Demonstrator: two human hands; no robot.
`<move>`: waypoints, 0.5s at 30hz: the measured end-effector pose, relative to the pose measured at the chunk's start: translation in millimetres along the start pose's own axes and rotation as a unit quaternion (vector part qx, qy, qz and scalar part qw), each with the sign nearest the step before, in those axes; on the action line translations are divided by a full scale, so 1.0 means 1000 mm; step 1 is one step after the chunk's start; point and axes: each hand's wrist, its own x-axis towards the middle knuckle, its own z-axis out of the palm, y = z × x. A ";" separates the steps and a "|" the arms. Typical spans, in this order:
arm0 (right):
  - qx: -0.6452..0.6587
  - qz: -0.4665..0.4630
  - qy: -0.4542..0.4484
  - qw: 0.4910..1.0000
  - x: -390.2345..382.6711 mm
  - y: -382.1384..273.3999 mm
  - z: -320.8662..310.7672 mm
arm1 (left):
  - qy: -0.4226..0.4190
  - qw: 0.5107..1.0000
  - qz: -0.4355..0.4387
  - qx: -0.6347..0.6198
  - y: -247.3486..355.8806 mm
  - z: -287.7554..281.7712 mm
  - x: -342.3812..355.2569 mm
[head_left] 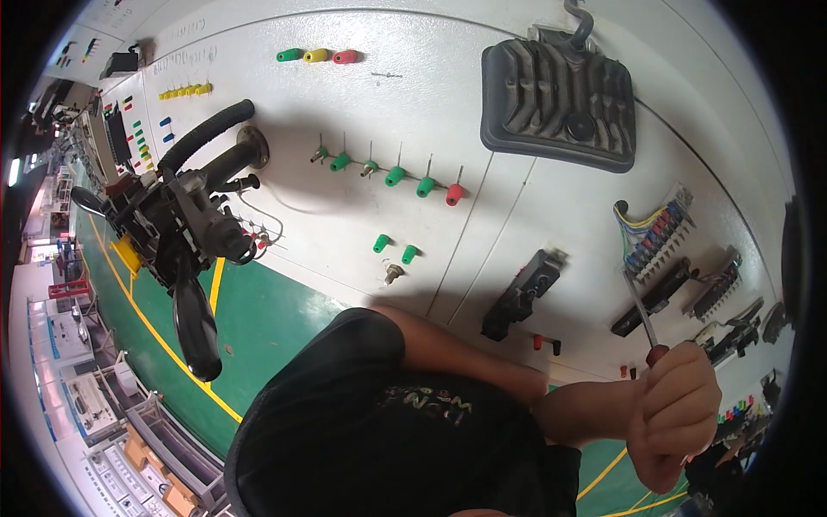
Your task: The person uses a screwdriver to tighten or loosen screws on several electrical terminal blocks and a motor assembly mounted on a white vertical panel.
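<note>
My right hand (pixel 676 414), at the right, is closed in a fist round a screwdriver (pixel 644 317). Only a little of its dark red handle shows above the fingers. The metal shaft points up and slightly left. Its tip is at the lower left end of a fuse or terminal block (pixel 659 239) with coloured pieces and wires; whether they touch, I cannot tell. My left forearm (pixel 469 349) reaches across to the right and passes out of sight by my right arm, so the left hand is hidden.
Mounted on the white panel (pixel 388 112) are a ribbed black housing (pixel 560 103), a black switch unit (pixel 521 293), a long black part (pixel 650 297) and green sockets (pixel 394 177). A steering-column switch assembly (pixel 189 215) juts out at left, above the green floor (pixel 284 319).
</note>
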 end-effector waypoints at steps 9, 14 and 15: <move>-0.048 0.013 -0.143 0.988 0.021 -0.003 -0.035 | -0.005 1.000 0.009 0.028 -0.003 -0.003 -0.004; 0.070 -0.031 -0.223 0.972 0.029 0.016 -0.051 | 0.000 0.999 0.015 0.034 -0.005 0.004 -0.005; 0.144 -0.019 -0.272 0.951 0.033 0.019 -0.053 | 0.007 0.999 0.016 0.036 -0.005 0.009 -0.003</move>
